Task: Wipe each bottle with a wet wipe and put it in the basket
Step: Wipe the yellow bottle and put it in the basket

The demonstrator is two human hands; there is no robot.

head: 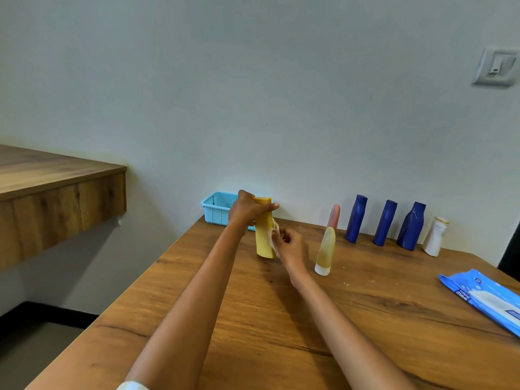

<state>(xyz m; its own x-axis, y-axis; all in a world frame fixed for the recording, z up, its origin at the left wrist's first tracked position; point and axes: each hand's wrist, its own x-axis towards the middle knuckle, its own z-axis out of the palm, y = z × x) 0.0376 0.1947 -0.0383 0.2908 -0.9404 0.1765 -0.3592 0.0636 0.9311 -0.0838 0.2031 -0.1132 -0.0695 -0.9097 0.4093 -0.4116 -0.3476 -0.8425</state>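
Landmark: blue basket, at the far left corner of the wooden table, against the wall. Left hand grips the yellow bottle round its top end, fingers and thumb curled round it; bottle held upright just right of the basket, overlapping the basket's right end in view, bottom end at table level, contact with the table not clear. Right hand pinches a white wet wipe against the bottle's right side, fingers bunched on the wipe. Further right of the basket: a yellowish tube standing on its white cap, then a pink tube behind it near the wall. Beyond those, in a row along the wall, three dark blue bottles, then a small white bottle, all tilted in the wide-angle view. Farthest from the basket, at the table's right edge: blue wet wipe pack, lying flat. Nothing visible inside the basket from this angle, interior mostly hidden. Wall switch high on the wall, far right of the basket
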